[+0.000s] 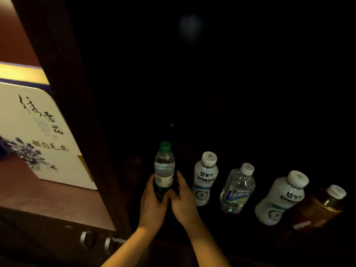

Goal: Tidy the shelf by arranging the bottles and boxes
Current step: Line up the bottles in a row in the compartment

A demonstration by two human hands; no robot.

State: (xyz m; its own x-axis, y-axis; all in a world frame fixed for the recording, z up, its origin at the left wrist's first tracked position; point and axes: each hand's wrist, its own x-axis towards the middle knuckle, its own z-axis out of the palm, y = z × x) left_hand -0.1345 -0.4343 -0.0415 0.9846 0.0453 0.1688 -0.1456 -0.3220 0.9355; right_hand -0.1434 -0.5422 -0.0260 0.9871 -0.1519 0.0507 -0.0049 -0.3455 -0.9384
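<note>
A clear water bottle with a green cap [164, 166] stands upright at the left end of a dark shelf compartment. My left hand [153, 201] and my right hand [182, 199] both wrap its lower half. To its right stand a white drink bottle [205, 180], a clear water bottle with a blue label [238, 189], a second white drink bottle [280, 199] and an amber tea bottle [321, 208], all in a row. A cream box with calligraphy and blue flowers [38, 135] stands in the lit compartment on the left.
A dark wooden divider [77, 112] separates the two compartments. Below the left shelf sit metal drawer handles [100, 242]. The back of the right compartment is too dark to see into.
</note>
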